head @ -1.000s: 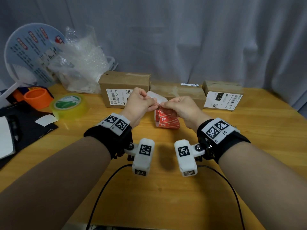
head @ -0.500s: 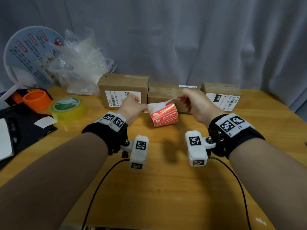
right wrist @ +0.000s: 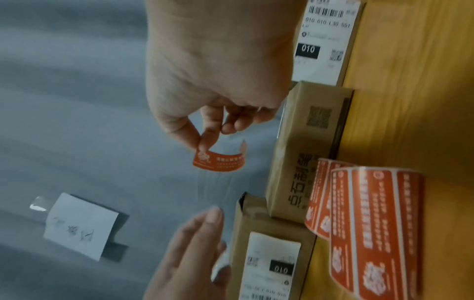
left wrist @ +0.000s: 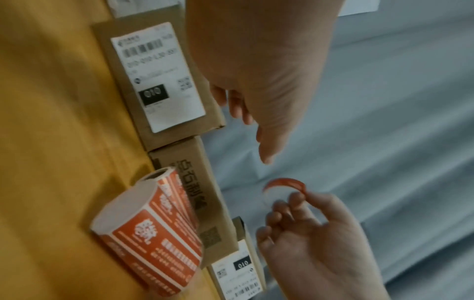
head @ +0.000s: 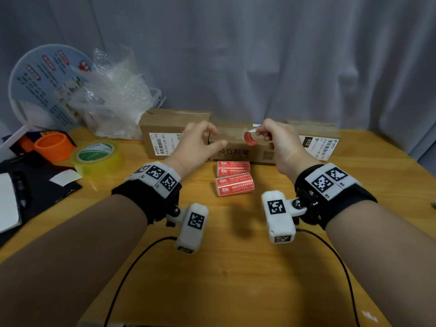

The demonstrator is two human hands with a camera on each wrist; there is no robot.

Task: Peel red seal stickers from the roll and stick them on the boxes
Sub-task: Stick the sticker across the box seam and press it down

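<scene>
My right hand (head: 258,132) pinches a curled red seal sticker (head: 250,139) by one end and holds it in the air over the middle cardboard box (head: 238,151). In the right wrist view, thumb and forefinger hold the sticker (right wrist: 218,162). My left hand (head: 215,138) hovers just left of it, fingers relaxed, holding nothing. The sticker roll (head: 234,181) lies on the wooden table in front of the middle box, touched by neither hand. A labelled box (head: 165,135) stands to the left and another (head: 318,140) to the right. The left wrist view shows the roll (left wrist: 153,233) and sticker (left wrist: 284,182).
On the left of the table sit a yellow tape roll (head: 98,156), an orange ring (head: 53,146), bubble wrap (head: 113,102), a round fan (head: 47,86) and a black notebook (head: 28,192). Black cables (head: 132,267) trail across the near table. A grey curtain hangs behind.
My left hand has let go of the roll, which now lies on the table. My right hand has pulled one sticker free and lifted it over the middle box.
</scene>
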